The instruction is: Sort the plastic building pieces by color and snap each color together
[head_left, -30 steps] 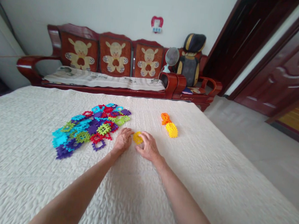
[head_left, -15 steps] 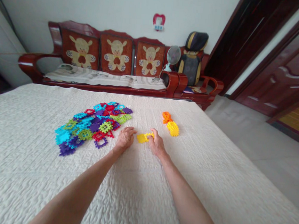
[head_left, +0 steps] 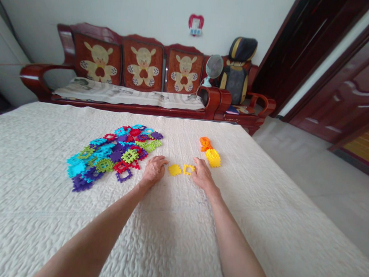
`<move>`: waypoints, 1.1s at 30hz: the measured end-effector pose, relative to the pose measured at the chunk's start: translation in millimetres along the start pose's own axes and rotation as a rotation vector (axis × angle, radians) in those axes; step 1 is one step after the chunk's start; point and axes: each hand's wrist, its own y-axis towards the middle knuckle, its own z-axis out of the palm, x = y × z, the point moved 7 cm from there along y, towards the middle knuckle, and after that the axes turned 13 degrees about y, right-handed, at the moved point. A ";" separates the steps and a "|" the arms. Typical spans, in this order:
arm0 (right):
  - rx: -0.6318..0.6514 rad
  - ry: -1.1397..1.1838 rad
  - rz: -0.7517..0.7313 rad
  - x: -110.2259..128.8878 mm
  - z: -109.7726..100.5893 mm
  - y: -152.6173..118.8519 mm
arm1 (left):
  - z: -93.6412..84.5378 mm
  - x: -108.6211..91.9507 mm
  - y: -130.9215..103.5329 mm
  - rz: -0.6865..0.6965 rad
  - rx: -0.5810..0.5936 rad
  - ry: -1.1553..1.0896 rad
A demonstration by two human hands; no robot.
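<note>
A solid yellow square tile (head_left: 174, 170) with notched edges lies flat on the white quilted cover (head_left: 164, 223). Just right of it, with a small gap between, is a yellow frame tile (head_left: 184, 170) with an open middle. My left hand (head_left: 154, 169) rests on the cover left of the solid tile, fingers loosely bent and apart, nothing seen in them. My right hand (head_left: 203, 174) is at the right edge of the frame tile, finger and thumb apart; whether they touch it I cannot tell.
Left of my hands spreads a pile of purple, blue, red and green tiles (head_left: 116, 156). Beyond my right hand lie a stack of yellow tiles (head_left: 214, 158) and some orange tiles (head_left: 205, 143). Behind the covered surface stands a wooden sofa (head_left: 125, 107) with a small fan (head_left: 214, 66).
My right hand has moved right, off the frame tile it covered. The frame tile has shifted right, away from the solid tile. My left hand has stayed nearly still.
</note>
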 end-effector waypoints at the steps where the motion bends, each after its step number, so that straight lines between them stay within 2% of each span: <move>1: -0.031 -0.006 0.054 -5.0 -1.1 0.3 | 0.2 0.0 -0.1 -0.002 0.001 0.000; 3: -0.055 -0.045 0.175 -11.0 -1.3 -0.5 | 0.5 0.5 -0.6 -0.007 0.001 -0.004; 5: -0.031 -0.096 0.251 -7.3 2.2 -1.9 | 0.9 1.1 -1.1 -0.008 -0.005 -0.009; 10: 0.017 -0.205 0.309 15.5 15.1 -0.7 | 2.4 2.9 -1.4 0.003 -0.010 -0.007; 14: 0.031 -0.176 0.384 11.1 21.7 5.3 | 2.7 2.9 -0.6 0.009 -0.006 0.007; 16: 0.050 -0.174 0.381 5.4 24.1 7.9 | 2.8 2.1 -0.3 0.019 -0.009 0.010; 21: 0.042 -0.204 0.259 1.4 26.3 6.1 | 4.5 2.9 -0.3 0.028 -0.025 0.009; 24: 0.035 -0.189 0.255 1.1 24.5 1.5 | 6.1 3.9 -0.4 0.030 -0.027 0.002; 27: -0.075 -0.076 0.184 2.4 7.3 1.3 | 7.0 4.4 -0.4 0.035 -0.032 0.000; 30: -0.324 0.049 0.027 -2.9 -28.7 -0.7 | 7.6 4.8 -0.3 0.039 -0.037 -0.004; 33: -0.569 0.062 0.025 -28.6 -62.3 -10.6 | 7.7 5.0 -0.3 0.045 -0.043 -0.014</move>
